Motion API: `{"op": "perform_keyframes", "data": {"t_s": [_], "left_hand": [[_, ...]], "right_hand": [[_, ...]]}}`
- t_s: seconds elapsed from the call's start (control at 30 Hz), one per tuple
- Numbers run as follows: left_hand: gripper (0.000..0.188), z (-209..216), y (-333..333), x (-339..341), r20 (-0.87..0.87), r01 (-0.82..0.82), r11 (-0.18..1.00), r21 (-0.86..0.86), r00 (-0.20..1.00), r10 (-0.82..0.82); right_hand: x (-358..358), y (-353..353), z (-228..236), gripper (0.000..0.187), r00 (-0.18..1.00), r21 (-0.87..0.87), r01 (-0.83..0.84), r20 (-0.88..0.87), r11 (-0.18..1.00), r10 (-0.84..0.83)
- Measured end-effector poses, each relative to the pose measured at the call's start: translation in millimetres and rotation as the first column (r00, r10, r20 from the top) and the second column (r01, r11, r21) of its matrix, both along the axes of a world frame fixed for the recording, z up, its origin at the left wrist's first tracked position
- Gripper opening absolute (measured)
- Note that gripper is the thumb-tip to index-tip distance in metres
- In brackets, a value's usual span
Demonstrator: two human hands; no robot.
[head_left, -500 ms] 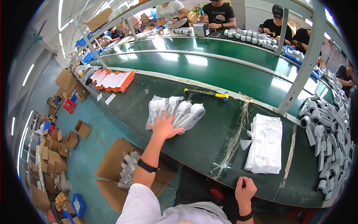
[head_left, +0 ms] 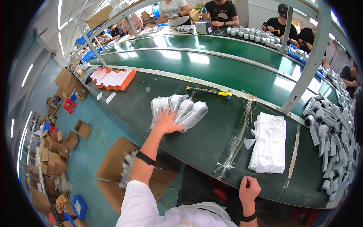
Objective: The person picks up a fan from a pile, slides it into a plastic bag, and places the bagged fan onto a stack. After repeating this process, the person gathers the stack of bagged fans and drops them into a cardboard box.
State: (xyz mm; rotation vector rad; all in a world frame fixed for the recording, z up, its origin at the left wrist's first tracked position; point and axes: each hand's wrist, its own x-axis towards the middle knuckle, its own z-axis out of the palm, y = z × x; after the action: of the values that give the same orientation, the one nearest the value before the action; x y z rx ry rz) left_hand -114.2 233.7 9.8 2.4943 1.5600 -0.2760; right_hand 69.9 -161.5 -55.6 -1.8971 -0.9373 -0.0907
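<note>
My left hand (head_left: 166,122) lies with fingers spread on several grey-and-white handled devices (head_left: 189,109), each wrapped in clear plastic and lined up side by side on the dark green table (head_left: 204,151). Its fingers press on top without closing around any of them. Near the table's front edge, my right hand (head_left: 249,188) is curled, the thumb against the fingers; whether anything is inside cannot be made out. A stack of white plastic bags (head_left: 269,143) rests just beyond it. Behind the wrapped devices lies a yellow-and-blue hammer (head_left: 210,92).
Unwrapped grey devices (head_left: 332,140) are heaped at the right. An open cardboard box (head_left: 113,160) with wrapped pieces stands below the table at left. Orange-and-white flat cartons (head_left: 113,78) lie at the far left. A green conveyor (head_left: 170,64) and metal post (head_left: 306,68) border the table; people work beyond.
My left hand and the wrapped devices under it have shifted slightly, the devices now sitting closer together. My right hand stays near the table's edge, its grip a little changed.
</note>
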Motion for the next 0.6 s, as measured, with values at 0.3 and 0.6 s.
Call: {"op": "perform_keyframes", "data": {"t_s": [0.3,0.6], "left_hand": [[0.092,7.4,-3.6,17.2,-0.014,-0.063,0.998,-0.022,0.998,0.063],[0.086,-4.0,-8.0,20.7,0.064,-0.129,0.990,0.061,0.990,0.125]], "right_hand": [[0.9,2.2,-3.5,0.005,1.000,0.029,-0.001,0.025,1.000,0.001],[-0.1,-0.4,0.4,0.006,1.000,0.006,-0.018,0.018,1.000,0.018]]}}
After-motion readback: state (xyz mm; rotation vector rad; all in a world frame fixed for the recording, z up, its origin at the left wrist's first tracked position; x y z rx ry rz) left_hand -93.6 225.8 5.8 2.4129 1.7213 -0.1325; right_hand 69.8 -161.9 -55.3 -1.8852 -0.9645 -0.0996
